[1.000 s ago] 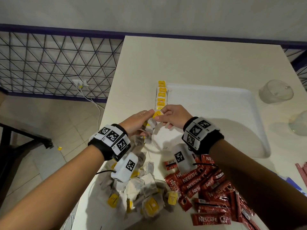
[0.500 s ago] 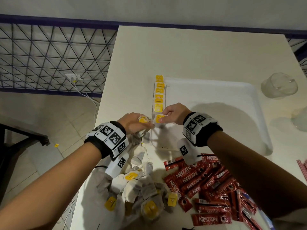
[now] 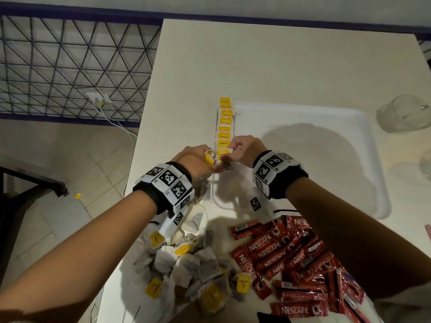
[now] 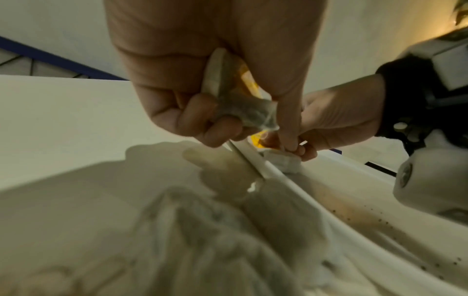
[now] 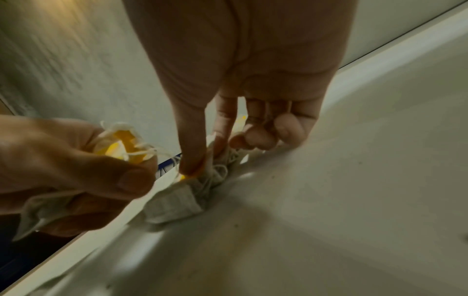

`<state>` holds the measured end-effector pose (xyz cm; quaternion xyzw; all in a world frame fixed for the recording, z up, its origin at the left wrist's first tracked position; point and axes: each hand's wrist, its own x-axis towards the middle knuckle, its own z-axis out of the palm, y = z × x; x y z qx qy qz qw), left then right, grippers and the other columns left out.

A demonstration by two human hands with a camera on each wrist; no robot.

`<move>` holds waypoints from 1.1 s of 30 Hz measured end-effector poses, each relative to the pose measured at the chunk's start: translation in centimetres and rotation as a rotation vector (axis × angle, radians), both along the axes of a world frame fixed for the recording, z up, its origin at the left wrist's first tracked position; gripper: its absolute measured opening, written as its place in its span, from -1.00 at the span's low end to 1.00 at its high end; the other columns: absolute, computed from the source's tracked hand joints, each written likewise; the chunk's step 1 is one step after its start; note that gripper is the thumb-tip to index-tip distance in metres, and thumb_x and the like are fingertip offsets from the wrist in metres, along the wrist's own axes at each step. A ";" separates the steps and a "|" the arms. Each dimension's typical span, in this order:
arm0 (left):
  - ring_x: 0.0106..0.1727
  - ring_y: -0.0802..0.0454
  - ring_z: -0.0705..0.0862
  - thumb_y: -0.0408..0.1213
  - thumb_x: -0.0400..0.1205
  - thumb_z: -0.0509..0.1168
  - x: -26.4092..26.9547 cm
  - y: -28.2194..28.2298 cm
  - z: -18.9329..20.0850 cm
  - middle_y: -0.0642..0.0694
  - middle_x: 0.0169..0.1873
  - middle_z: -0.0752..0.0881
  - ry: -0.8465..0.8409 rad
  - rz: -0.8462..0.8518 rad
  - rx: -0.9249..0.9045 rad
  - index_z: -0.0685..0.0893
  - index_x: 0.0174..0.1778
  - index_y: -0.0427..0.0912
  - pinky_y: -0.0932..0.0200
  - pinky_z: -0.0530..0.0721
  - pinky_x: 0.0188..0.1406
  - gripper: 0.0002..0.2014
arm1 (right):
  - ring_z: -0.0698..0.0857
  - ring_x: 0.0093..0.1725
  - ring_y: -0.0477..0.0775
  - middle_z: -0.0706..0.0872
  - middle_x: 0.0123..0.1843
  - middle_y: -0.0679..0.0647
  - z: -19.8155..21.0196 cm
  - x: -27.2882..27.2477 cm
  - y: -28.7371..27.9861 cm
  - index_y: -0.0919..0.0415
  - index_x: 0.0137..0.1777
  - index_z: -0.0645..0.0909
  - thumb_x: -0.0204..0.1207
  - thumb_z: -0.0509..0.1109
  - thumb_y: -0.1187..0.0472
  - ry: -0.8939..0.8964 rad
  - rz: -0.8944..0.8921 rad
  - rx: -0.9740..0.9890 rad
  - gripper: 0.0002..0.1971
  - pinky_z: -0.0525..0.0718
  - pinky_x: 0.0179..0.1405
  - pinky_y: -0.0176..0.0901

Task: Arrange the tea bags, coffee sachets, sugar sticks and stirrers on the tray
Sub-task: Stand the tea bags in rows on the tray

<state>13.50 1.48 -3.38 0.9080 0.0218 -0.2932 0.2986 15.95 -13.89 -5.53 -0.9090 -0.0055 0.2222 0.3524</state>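
1. The tray is plain white, with dark specks scattered near its left rim.
2. The row of tea bags along the tray's left edge shows yellow tags on white paper.
3. The heap of tea bags at the near left is greyish-white with yellow tags.
4. The sachets at the near right are red with white lettering and small dark cup pictures.
5. The bench is cream.
6. The wristbands are black, carrying white blocks printed with black square codes.
7. The railing at the far left is a dark blue criss-cross grid.
8. The floor has pale beige tiles.
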 end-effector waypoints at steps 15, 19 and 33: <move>-0.41 0.25 0.70 -0.77 0.52 0.19 -1.1 1.0 2.2 0.01 -0.42 0.73 0.298 0.107 -0.816 0.56 -0.13 -0.27 0.41 0.62 -0.43 -0.71 | 0.52 -0.47 -0.11 0.59 -0.37 0.00 4.9 -3.0 0.0 0.08 -0.10 0.55 0.40 0.52 0.18 0.184 -0.016 0.400 -0.81 0.49 -0.44 -0.29; -0.37 0.28 0.72 -0.67 0.55 0.23 -2.2 0.8 2.6 0.08 -0.43 0.77 0.303 0.139 -0.804 0.62 -0.15 -0.24 0.43 0.68 -0.32 -0.77 | 0.51 -0.46 -0.08 0.55 -0.35 0.00 5.5 -3.6 0.4 0.08 -0.16 0.55 0.38 0.54 0.19 0.113 -0.031 0.364 -0.81 0.54 -0.43 -0.23; -0.73 0.24 0.24 -0.29 0.56 0.39 -4.0 2.1 4.1 0.14 -0.76 0.33 0.059 0.196 -0.540 0.44 -0.42 -0.14 0.41 0.19 -0.76 -0.71 | 0.55 -0.58 -0.18 0.61 -0.43 0.10 7.4 -4.6 -0.7 0.20 -0.27 0.61 0.51 0.40 0.23 0.212 -0.029 0.489 -0.86 0.59 -0.50 -0.39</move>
